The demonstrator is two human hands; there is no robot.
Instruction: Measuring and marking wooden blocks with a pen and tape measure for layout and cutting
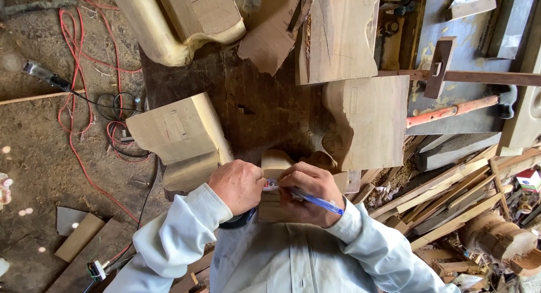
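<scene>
The left hand (241, 186) is curled into a loose fist, knuckles up, against a small wood block (276, 164) at the bench's near edge. Just beside it, a blue pen (315, 201) is pinched in the right hand (307, 194), bent over the block.

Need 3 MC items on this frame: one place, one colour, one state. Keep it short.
1. Where does the hammer lie?
A) right of the hands, on the bench
B) on the dirt floor at left
C) in the left hand

2. What colour is the pen?
A) green
B) blue
C) black

3. What is the right hand doing?
A) resting open
B) gripping the pen over a small wood block
C) holding the cable

Answers: 1 A, it lies at upper right. 2 B, the barrel is blue. 3 B, the fingers close on the pen.
</scene>
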